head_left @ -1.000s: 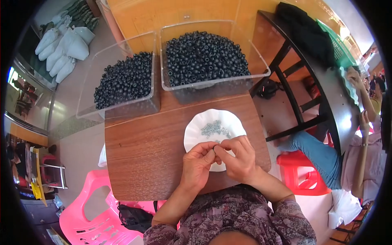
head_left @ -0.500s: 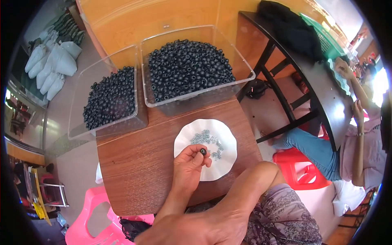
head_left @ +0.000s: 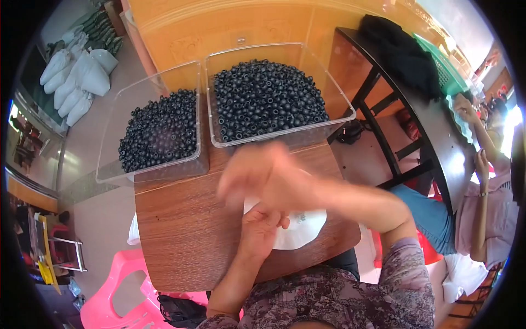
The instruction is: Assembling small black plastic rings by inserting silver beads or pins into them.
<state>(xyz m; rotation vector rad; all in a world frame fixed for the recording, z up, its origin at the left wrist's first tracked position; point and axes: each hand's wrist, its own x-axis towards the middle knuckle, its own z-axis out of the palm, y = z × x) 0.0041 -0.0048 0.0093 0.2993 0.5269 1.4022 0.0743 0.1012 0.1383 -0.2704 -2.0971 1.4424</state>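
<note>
Clearly the work here is fine picking at a white plate (head_left: 298, 233) on the brown wooden tabletop (head_left: 181, 236), and it would go best with the plate kept flat and steady. The left hand (head_left: 260, 230) rests on the near left part of the plate with its fingers curled in; whether that grip is closed on a bead I cannot tell, since the fingertips are folded under and partly covered. The right hand (head_left: 255, 175) is raised above the tabletop, between the plate and the bins, and is blurred with motion; its fingers look loosely spread, but whether anything sits between them cannot be told either. A careful way, as I judge it, is to let the left hand pin the plate while the right reaches out, keeping the arm high enough to clear the bin rims, and to pinch one bead at a time, as round beads would roll off a shallow plate easily. The plate is white and round with a faint greenish pattern near its middle, mostly hidden under both hands. Just beyond it stand two clear plastic bins side by side: the right bin (head_left: 339, 118) is heaped with glossy black round beads (head_left: 266, 98), the left bin (head_left: 109, 172) holds a lower pile.
</note>
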